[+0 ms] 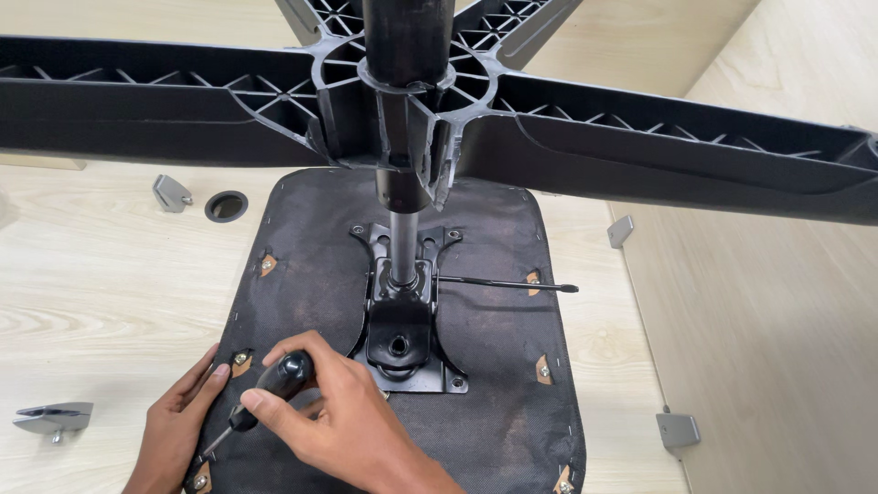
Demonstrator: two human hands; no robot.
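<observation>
- Two hands are seen at 7 o'clock of the upturned seat pan (485, 366), which lies on the pale wood surface (101, 274).
- Right hand (352, 412) is closed around the black handle of a screwdriver (265, 389); shaft is angled down toward 7 o'clock, near a corner screw (199, 481).
- Left hand (178, 416) is laid flat on the seat edge, fingers extended, nothing gripped.
- Screwdriver is judged light and stiff; the smooth handle could slip, so it is best held around its bulb.
- Seat assembly is judged heavy and top-loaded by the star base (640, 137) on the gas column (401, 238); best steadied at the pan rim.
- No containers are seen; loose grey brackets (55, 418) lie at 8 and 4 o'clock.
</observation>
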